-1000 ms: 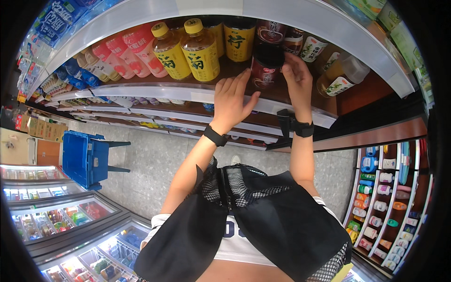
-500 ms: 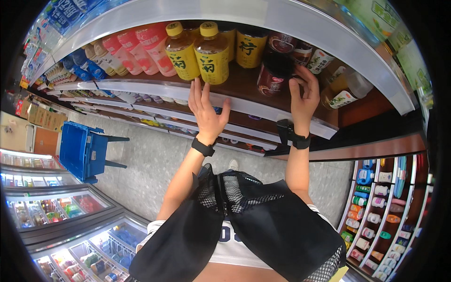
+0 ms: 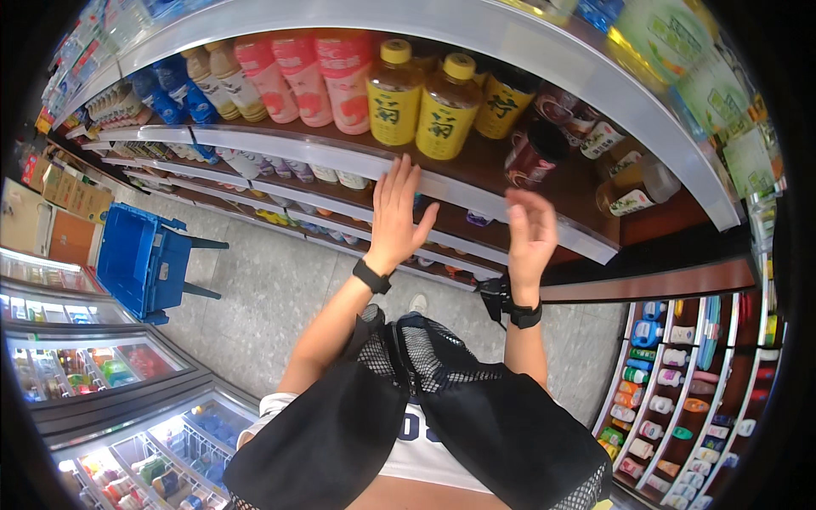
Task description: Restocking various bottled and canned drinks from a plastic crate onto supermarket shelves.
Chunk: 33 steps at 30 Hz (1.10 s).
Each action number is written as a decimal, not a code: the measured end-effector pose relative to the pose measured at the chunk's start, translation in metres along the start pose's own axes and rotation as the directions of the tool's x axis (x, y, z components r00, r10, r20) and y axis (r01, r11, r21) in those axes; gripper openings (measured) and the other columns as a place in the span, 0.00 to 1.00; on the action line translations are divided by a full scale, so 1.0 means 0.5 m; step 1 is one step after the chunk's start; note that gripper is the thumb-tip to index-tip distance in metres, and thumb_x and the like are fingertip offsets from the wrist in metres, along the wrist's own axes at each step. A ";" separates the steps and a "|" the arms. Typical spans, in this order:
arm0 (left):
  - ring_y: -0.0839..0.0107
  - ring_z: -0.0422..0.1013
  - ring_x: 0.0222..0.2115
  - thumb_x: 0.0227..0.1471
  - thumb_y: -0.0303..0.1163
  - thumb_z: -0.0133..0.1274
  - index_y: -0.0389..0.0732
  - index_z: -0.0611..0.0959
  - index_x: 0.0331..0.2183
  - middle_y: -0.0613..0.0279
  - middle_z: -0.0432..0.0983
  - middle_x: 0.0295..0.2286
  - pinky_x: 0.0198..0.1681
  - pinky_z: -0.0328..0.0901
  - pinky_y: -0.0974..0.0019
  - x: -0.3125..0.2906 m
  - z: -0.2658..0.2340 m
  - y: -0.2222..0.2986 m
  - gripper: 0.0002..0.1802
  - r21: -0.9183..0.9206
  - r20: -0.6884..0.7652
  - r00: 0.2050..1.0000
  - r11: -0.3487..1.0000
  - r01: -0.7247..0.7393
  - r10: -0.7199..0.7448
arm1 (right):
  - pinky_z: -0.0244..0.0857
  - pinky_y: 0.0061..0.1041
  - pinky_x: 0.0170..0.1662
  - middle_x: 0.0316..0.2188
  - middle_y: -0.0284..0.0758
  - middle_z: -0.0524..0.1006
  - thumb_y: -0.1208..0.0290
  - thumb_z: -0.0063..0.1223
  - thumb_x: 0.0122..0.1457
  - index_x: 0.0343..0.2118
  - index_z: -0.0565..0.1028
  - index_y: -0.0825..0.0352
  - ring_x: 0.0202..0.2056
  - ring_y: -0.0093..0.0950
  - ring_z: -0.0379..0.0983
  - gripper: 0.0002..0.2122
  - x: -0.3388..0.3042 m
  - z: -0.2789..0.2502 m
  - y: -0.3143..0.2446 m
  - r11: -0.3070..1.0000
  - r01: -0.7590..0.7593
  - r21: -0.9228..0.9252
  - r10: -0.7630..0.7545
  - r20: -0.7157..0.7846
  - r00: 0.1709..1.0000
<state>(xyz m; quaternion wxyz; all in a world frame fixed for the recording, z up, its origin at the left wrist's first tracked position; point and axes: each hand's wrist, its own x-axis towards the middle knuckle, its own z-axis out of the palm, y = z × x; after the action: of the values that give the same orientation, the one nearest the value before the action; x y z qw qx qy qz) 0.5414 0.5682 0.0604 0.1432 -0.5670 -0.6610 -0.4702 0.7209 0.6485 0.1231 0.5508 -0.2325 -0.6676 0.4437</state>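
Note:
My left hand (image 3: 396,214) is open at the shelf's front edge (image 3: 319,151), its fingers stretched out and thumb apart. Just beyond its fingertips stand two upright yellow-labelled tea bottles (image 3: 446,117) with yellow caps. My right hand (image 3: 532,234) holds nothing, its fingers loosely bent and apart in front of the same edge. Past those fingers a dark brown cup (image 3: 535,155) with a black lid stands on the shelf. Behind the cup are a yellow-labelled bottle (image 3: 507,104) and more dark cups (image 3: 557,106). A brown jar (image 3: 636,191) with a translucent lid sits to the right.
Pink bottles (image 3: 343,81) and blue-labelled bottles (image 3: 183,93) line the shelf leftward. A shelf edge (image 3: 280,17) overhangs it. A blue basket on legs (image 3: 144,263) stands on the floor at left, near glass-lidded freezers (image 3: 110,374). Shelves of small bottles (image 3: 671,391) stand at right.
My right hand has drawn back from beside the dark cup to in front of the shelf edge. My left hand has come slightly away from the bottles. The view has shifted leftward.

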 end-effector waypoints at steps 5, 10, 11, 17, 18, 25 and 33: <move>0.53 0.60 0.56 0.49 0.32 0.56 0.38 0.70 0.53 0.49 0.64 0.55 0.58 0.53 0.52 -0.098 -0.089 -0.055 0.29 -0.042 0.112 0.993 0.999 0.032 -0.027 | 0.66 0.19 0.40 0.32 0.31 0.79 0.74 0.57 0.57 0.38 0.75 0.69 0.34 0.18 0.73 0.07 -0.060 0.088 0.028 0.963 -0.266 -0.045 0.267 0.302 0.915; 0.59 0.74 0.35 0.51 0.33 0.55 0.40 0.80 0.37 0.59 0.79 0.32 0.39 0.67 0.60 -0.215 -0.229 -0.131 0.11 -0.134 0.247 0.908 0.916 0.378 -0.339 | 0.70 0.22 0.41 0.32 0.33 0.79 0.71 0.58 0.56 0.39 0.76 0.69 0.35 0.22 0.76 0.10 -0.145 0.229 0.050 0.928 -0.336 -0.160 0.362 0.598 0.715; 0.58 0.75 0.34 0.51 0.33 0.54 0.40 0.81 0.36 0.58 0.79 0.31 0.38 0.67 0.59 -0.234 -0.252 -0.135 0.10 -0.101 0.203 0.920 0.928 0.359 -0.334 | 0.70 0.23 0.42 0.33 0.35 0.80 0.72 0.58 0.55 0.40 0.76 0.69 0.37 0.23 0.76 0.11 -0.158 0.259 0.036 0.932 -0.317 -0.177 0.354 0.636 0.685; 0.56 0.74 0.33 0.51 0.31 0.54 0.39 0.81 0.33 0.56 0.79 0.30 0.36 0.68 0.58 -0.305 -0.386 -0.147 0.08 -0.071 0.115 0.891 0.891 0.449 -0.440 | 0.69 0.24 0.43 0.35 0.36 0.79 0.69 0.58 0.55 0.41 0.74 0.70 0.37 0.25 0.76 0.13 -0.242 0.420 0.018 0.948 -0.265 -0.173 0.278 0.859 0.431; 0.55 0.74 0.33 0.50 0.31 0.54 0.38 0.81 0.32 0.56 0.78 0.30 0.36 0.67 0.58 -0.317 -0.410 -0.151 0.07 -0.061 0.085 0.892 0.891 0.450 -0.445 | 0.68 0.24 0.44 0.35 0.35 0.79 0.70 0.58 0.56 0.42 0.73 0.70 0.38 0.23 0.75 0.13 -0.255 0.448 0.012 0.950 -0.277 -0.144 0.246 0.890 0.384; 0.55 0.74 0.31 0.49 0.29 0.54 0.38 0.81 0.30 0.55 0.78 0.28 0.35 0.67 0.58 -0.407 -0.513 -0.187 0.06 0.027 -0.143 0.797 0.803 0.595 -0.586 | 0.70 0.26 0.40 0.33 0.36 0.80 0.69 0.58 0.56 0.42 0.73 0.70 0.36 0.26 0.78 0.14 -0.307 0.598 -0.007 0.975 -0.202 -0.088 0.125 0.976 0.176; 0.56 0.74 0.31 0.49 0.28 0.53 0.38 0.81 0.32 0.55 0.78 0.29 0.35 0.67 0.58 -0.460 -0.570 -0.248 0.06 0.092 -0.303 0.670 0.679 0.729 -0.678 | 0.70 0.26 0.40 0.30 0.37 0.80 0.69 0.58 0.55 0.43 0.72 0.69 0.34 0.28 0.78 0.15 -0.325 0.760 0.020 0.993 -0.098 -0.059 0.049 0.994 -0.102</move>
<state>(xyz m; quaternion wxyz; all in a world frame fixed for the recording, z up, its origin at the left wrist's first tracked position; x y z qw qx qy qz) 0.4063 0.2139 -0.0153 0.0876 -0.1861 -0.8506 -0.4839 0.4075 0.3961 0.0287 -0.1459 0.1451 -0.8349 0.5105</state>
